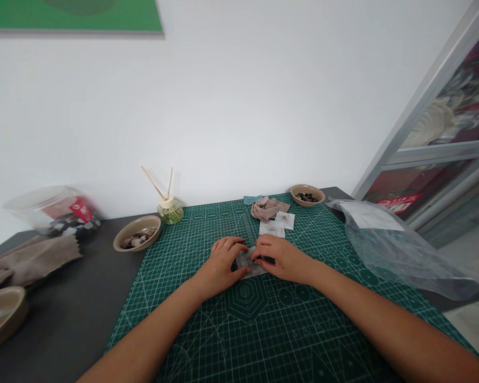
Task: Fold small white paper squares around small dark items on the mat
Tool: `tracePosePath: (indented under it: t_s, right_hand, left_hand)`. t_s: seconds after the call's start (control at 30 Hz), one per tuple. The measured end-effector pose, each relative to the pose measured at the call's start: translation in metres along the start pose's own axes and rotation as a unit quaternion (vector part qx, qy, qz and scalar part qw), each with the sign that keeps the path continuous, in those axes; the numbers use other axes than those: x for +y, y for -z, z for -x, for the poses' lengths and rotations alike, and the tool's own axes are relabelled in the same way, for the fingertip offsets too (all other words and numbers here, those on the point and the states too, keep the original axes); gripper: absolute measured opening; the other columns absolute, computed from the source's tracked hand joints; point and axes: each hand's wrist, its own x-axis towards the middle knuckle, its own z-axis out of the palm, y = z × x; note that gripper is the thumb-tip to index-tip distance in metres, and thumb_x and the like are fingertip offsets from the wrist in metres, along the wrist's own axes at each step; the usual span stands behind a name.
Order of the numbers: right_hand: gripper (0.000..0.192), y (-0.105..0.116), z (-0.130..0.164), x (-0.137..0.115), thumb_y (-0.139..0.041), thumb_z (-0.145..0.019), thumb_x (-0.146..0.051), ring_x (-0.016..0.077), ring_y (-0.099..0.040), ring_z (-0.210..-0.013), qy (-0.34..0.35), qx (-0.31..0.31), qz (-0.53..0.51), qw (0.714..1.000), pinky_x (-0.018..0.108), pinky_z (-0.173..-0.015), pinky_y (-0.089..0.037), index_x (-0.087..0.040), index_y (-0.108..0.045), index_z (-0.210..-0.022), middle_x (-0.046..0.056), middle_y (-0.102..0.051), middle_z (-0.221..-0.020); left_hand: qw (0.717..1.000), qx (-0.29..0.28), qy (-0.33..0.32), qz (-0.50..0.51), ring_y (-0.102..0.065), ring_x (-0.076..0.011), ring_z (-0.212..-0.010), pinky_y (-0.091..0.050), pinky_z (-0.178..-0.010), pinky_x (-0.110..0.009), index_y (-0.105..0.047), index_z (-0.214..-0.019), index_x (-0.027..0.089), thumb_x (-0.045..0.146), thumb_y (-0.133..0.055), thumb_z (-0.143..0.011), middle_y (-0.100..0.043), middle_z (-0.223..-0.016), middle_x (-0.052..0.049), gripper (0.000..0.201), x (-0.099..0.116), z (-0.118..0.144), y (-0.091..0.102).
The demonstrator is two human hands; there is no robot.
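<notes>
My left hand [222, 263] and my right hand [281, 257] meet over a small clear plastic packet [248, 263] lying on the green cutting mat [207, 330]. The fingertips of both hands pinch the packet's edges; its contents are too small to make out. Just beyond my right hand lie two more small white packets [277, 224] and a crumpled beige cloth [266, 207] with a bit of teal fabric [252, 199] behind it.
A beige bowl of stones [138, 239] and a reed diffuser [170, 209] stand left of the mat. A small bowl of dark pieces [307, 194] sits far right. A large grey plastic bag [395, 250] lies right. A plastic jar [56, 210], folded cloth [32, 258] and another bowl [2, 314] are far left.
</notes>
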Motion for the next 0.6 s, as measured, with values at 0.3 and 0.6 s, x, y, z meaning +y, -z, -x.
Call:
tracePosePath:
  t_s: [0.3, 0.6]
  right_hand:
    - [0.017, -0.0022, 0.0004, 0.0002, -0.057, -0.080, -0.005, 0.0171, -0.053, -0.083, 0.011, -0.001, -0.005, 1.000, 0.029, -0.073, -0.043, -0.016, -0.065, -0.089, 0.005, -0.057, -0.088]
    - [0.014, -0.0033, 0.0003, -0.0004, -0.057, -0.081, -0.006, 0.0173, -0.053, -0.084, 0.021, -0.003, -0.012, 1.000, 0.029, -0.073, -0.043, -0.016, -0.065, -0.088, 0.006, -0.057, -0.089]
  left_hand:
    - [1.000, 0.000, 0.005, 0.000, -0.042, -0.0267, -0.121, -0.031, -0.102, -0.047, -0.055, -0.107, 0.022, 0.023, -0.068, -0.078, -0.051, -0.125, -0.007, 0.032, 0.0016, -0.0002, 0.0001]
    - [1.000, 0.000, 0.006, -0.004, -0.043, -0.0268, -0.120, -0.032, -0.102, -0.046, -0.055, -0.108, 0.022, 0.023, -0.068, -0.078, -0.052, -0.125, -0.007, 0.032, 0.0018, -0.0007, 0.0002]
